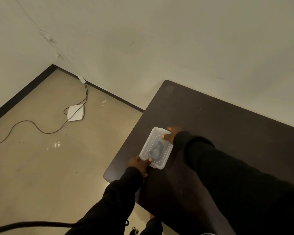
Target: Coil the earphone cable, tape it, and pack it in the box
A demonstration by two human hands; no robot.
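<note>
White flat device [75,113] lies on the floor well left of the table, dark cables [41,128] trailing from it toward the wall corner. Dark table [210,126] fills the right side. Clear plastic box [156,148], lid on, sits near the table's left edge. Dark coiled earphone cable [157,148] visible inside through the lid (detail blurred). Left hand [139,165] at the box's near end: thumb pressed on the lid, other fingers curled at the box's end, gripping it. Right hand [170,135] at the box's far end: fingers closed around that end, thumb on the lid. Both forearms in black sleeves [227,175].
</note>
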